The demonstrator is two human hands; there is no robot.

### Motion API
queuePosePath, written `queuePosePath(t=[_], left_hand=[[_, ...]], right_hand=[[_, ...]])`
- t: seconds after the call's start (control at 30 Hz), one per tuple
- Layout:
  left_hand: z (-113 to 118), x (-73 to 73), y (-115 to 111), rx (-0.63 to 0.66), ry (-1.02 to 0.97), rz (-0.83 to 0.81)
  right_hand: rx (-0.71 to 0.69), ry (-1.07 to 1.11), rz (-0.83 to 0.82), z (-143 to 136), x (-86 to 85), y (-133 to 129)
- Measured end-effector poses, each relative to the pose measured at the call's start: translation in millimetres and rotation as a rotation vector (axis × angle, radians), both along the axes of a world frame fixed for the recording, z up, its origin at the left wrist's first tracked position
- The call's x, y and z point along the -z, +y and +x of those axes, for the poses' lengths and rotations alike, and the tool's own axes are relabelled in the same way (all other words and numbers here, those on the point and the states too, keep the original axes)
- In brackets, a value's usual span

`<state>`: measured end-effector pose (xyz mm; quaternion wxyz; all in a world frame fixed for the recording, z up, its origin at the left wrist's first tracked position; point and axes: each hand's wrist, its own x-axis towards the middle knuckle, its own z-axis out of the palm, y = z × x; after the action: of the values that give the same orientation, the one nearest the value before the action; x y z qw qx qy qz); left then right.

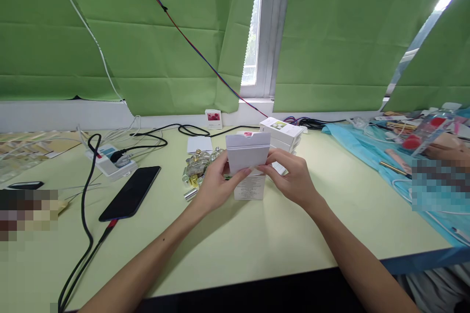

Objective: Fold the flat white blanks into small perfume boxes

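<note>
A person's left hand [216, 183] and right hand [292, 176] grasp a white box [249, 183], fingertips partly hidden by its raised flap [247, 154], its printed text [249, 190] too small to read.

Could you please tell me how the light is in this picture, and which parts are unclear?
In the head view, daylight glares at the window between green curtains; soft shadows lie on the table beside the left forearm; fine print on the held white box is illegible; pixelated blocks mask patches near both side edges.
</note>
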<state>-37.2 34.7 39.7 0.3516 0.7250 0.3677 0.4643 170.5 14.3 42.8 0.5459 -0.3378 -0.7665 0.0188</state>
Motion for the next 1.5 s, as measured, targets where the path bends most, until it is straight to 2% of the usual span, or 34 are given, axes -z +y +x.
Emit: queuePosePath(t=[0.5,0.87,1.1,1.5], left_hand=[[4,-3.0,-7,-0.034,-0.009,0.036],[3,6.8,-4,-0.037,-0.118,0.074],[2,12.7,-3,-0.108,-0.150,0.100],[-2,20.0,5,-0.188,-0.073,0.253]], right_hand=[[-0.010,-0.042,-0.017,4,-1.1,1],[0.003,-0.035,-0.020,4,-3.0,1],[0.002,-0.020,-0.047,3,-1.3,2],[0.003,-0.015,-0.112,2,-1.8,1]])
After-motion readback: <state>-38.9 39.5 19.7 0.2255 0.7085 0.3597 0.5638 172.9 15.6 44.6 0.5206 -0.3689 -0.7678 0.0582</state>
